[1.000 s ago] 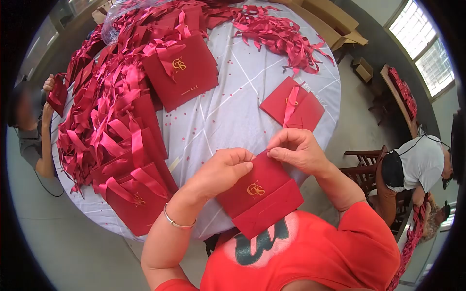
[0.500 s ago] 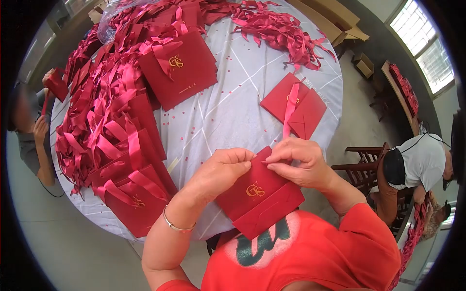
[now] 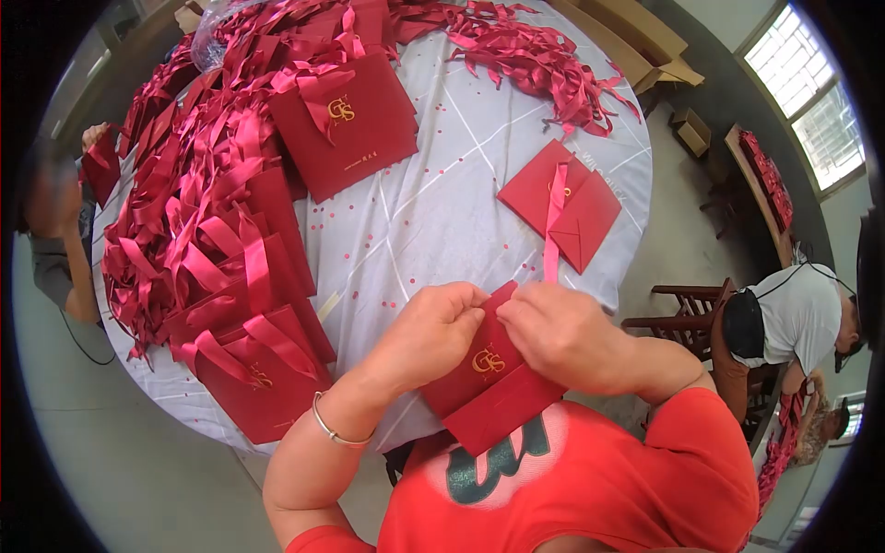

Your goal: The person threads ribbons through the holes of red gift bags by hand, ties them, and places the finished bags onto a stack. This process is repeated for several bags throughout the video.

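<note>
A red paper bag with gold lettering (image 3: 479,373) lies flat between my hands at the table's near edge, against my shirt. My left hand (image 3: 438,332) is closed at the bag's upper left edge; what its fingertips pinch is too small to make out. My right hand (image 3: 562,332) is closed over the bag's upper right part, its fingertips hidden behind the knuckles. A pink ribbon (image 3: 554,221) runs up from behind my right hand, across another red bag (image 3: 586,198) that lies beyond it.
On the white-covered round table (image 3: 433,221), a big pile of red bags with ribbons (image 3: 221,240) fills the left side. Loose ribbons (image 3: 544,60) lie at the far right. A co-worker (image 3: 55,221) is at the left; another person (image 3: 793,313) bends at the right near wooden chairs.
My right hand has turned and closed further over the bag's upper edge, hiding its fingertips. My left hand has stayed nearly in place. The left co-worker's lower hand has moved up.
</note>
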Demonstrator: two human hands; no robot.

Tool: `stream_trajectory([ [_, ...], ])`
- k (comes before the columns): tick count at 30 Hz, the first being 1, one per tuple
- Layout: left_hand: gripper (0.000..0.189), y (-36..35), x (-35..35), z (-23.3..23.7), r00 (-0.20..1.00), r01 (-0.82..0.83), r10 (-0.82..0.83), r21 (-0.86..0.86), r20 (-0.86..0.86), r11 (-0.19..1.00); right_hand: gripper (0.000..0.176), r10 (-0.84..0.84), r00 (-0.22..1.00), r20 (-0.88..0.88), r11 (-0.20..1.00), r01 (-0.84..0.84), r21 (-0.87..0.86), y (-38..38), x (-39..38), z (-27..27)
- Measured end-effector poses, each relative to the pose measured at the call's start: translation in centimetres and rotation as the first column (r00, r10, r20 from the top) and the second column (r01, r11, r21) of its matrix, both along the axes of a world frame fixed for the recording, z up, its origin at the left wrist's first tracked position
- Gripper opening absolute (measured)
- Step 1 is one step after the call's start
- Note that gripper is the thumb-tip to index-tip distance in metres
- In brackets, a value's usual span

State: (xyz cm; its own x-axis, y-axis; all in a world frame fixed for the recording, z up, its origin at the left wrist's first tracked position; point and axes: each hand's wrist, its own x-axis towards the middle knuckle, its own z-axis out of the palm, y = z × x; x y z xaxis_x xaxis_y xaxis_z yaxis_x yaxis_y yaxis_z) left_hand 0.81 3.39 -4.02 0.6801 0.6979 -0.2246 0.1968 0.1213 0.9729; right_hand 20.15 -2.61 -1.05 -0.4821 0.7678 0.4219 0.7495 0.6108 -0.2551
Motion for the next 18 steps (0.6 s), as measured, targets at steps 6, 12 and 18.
stream_trajectory([
  [6,0.020,0.1,-0.3,1.4,0.987,0.076,-0.053,0.149,-0.151,0.986,0.013,-0.101,0.974,-0.202,0.878,-0.008,-0.478,2.3,-0.3,1.1],
  [12,0.017,0.0,-0.1,0.9,0.997,0.013,0.005,0.226,-0.075,0.974,0.013,-0.053,0.956,-0.288,0.828,-0.119,-0.548,4.2,0.8,2.0],
  [18,0.015,-1.2,0.2,2.5,0.983,-0.127,0.161,0.307,-0.089,0.943,0.024,-0.265,0.884,-0.384,0.409,-0.258,-0.875,7.6,1.9,3.4],
])
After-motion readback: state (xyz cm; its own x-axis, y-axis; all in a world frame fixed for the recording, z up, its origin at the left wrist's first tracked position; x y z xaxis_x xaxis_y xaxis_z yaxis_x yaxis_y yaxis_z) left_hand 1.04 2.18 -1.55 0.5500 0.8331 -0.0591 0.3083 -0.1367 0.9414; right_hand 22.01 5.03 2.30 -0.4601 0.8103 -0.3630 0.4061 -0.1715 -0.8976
